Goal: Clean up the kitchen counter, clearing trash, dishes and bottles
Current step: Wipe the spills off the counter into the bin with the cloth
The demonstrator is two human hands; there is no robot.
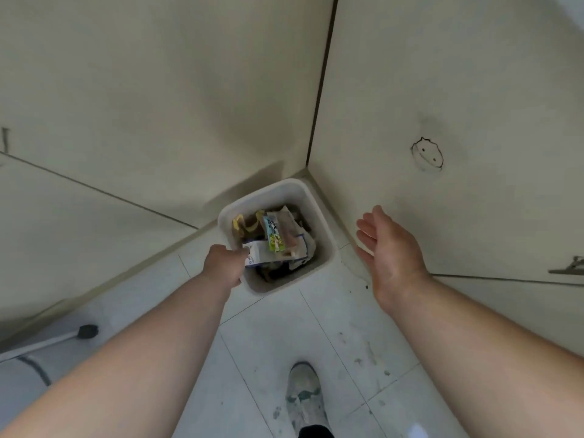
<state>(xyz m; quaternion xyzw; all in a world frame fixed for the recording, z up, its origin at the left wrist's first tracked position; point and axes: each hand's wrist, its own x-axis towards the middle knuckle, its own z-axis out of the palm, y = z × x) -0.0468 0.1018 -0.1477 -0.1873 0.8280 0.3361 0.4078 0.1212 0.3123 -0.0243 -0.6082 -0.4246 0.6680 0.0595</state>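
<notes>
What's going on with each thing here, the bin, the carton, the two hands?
Trash bin: uncovered, partly filled with wrappers.
White carton: gripped over the bin, not yet dropped.
Left hand: holds the carton.
Right hand: open, holds nothing.

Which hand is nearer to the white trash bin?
Left. The left hand holds a white wrapper over the trash bin; the right hand hangs open beside it, apart.
</notes>
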